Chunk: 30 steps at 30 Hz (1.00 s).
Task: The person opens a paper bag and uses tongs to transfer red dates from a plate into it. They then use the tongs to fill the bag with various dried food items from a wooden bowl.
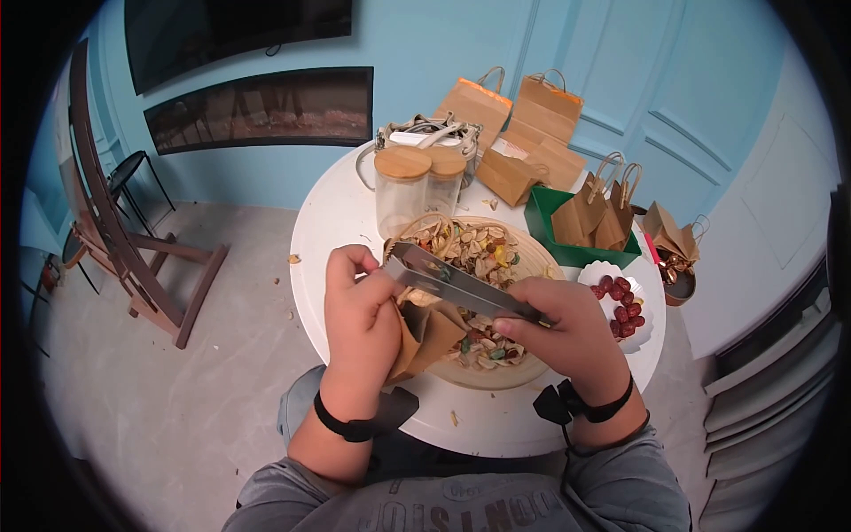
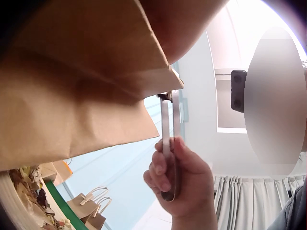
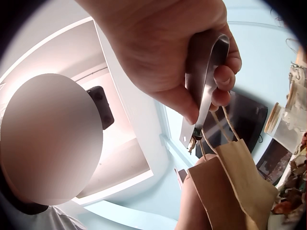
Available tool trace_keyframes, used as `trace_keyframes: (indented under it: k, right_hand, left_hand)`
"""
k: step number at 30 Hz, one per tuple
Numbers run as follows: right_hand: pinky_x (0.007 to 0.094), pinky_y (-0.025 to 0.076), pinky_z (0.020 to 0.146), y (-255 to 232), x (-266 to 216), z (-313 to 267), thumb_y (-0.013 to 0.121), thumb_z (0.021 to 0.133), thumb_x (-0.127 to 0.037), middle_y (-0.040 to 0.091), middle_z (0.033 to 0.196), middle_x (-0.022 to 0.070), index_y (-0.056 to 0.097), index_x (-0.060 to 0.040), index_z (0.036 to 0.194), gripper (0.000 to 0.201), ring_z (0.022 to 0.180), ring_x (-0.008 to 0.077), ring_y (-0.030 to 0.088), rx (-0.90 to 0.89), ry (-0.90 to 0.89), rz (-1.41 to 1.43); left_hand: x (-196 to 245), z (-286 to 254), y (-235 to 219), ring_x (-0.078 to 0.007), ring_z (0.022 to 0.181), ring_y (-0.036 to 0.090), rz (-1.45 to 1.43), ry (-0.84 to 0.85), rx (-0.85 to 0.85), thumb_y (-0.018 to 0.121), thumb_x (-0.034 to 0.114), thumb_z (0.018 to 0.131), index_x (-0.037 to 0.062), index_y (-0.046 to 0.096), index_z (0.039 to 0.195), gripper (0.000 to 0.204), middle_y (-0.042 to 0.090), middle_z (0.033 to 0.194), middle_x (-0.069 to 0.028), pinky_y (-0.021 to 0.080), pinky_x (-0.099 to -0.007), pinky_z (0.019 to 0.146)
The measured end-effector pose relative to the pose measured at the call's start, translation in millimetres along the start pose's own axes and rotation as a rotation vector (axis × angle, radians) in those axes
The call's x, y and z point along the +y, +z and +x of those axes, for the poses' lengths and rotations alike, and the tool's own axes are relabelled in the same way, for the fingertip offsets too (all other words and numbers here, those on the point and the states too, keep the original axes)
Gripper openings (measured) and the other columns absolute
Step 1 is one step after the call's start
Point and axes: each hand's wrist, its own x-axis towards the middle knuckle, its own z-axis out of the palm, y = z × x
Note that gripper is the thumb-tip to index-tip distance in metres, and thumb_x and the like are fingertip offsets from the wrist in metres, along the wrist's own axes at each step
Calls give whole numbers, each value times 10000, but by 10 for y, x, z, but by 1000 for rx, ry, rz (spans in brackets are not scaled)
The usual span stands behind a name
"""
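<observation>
Metal tongs (image 1: 479, 297) above a basket (image 1: 535, 255) of dried pieces (image 1: 487, 246).
The right hand (image 1: 572, 332) grips the tongs; the left hand (image 1: 362, 328) grips a brown paper bag (image 1: 427, 337).

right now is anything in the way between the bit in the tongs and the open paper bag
Possibly the cord handles: they rise from the rim of the bag, close to the tips of the tongs and the dried piece. Nothing else visible stands between.

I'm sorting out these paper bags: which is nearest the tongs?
The brown bag held in the left hand, close to the tongs; the other bags sit farther away.
</observation>
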Motion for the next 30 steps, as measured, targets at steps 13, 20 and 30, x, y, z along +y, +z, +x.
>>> trace_keyframes:
  k: [13,20,30]
  right_hand:
    - [370,456,583,81,68,107,741,844,-289,593,724,78,626,-70,941,265,629,264,597,-107,101,-95]
    - [257,437,597,-219,-16,-119,804,770,-102,570,755,4,652,-49,1066,336,636,105,538,234,15,-68]
    - [363,486,690,-19,498,-244,775,786,-185,610,811,94,599,-51,985,298,770,266,617,-80,242,-330]
  left_hand:
    - [-108,-27,-22,-191,884,474,-100,-71,121,488,-175,740,-7,568,724,187,457,961,-68,421,-250,785]
    - [-161,8,-88,-165,842,487,8,-9,55,457,-189,757,-15,565,721,207,452,957,-66,442,-244,701]
    - [-195,18,-86,-137,752,509,43,-2,-32,434,-192,783,-32,552,711,212,445,970,-68,442,-237,639]
